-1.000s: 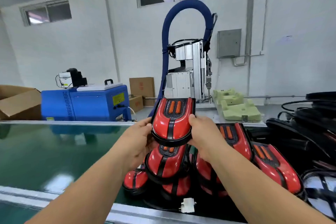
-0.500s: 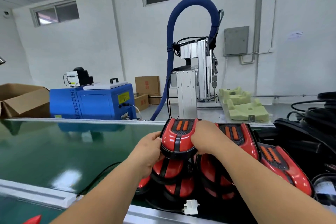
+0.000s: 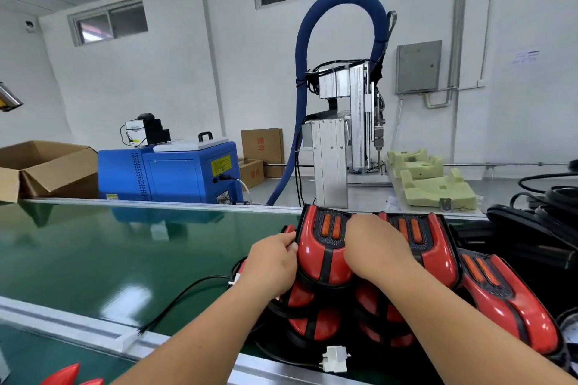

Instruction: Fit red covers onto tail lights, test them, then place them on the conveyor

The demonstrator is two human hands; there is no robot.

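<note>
Your left hand [image 3: 270, 262] and right hand [image 3: 375, 247] hold one glossy red-and-black plastic tail light [image 3: 322, 247] with twin orange strips. A second ago you held it raised in front of you; it now sits low, resting on the heap of similar red tail lights [image 3: 312, 323] at the right end of the shiny green conveyor belt [image 3: 93, 259]. The left hand's fingers curl against the light's left edge and pinch its black rim. The right hand is curled over the right flank, gripping it, with the fingertips hidden. Two more covered lights [image 3: 506, 300] lie just to the right, one touching your right wrist. A thin black cable [image 3: 187, 291] trails left across the belt, and a small white plug connector [image 3: 335, 359] lies by the near rail. The descent suggests fitting and checking are finished for this unit and placement is under way. What remains is to settle it so it does not slide off the heap, then release.
</note>
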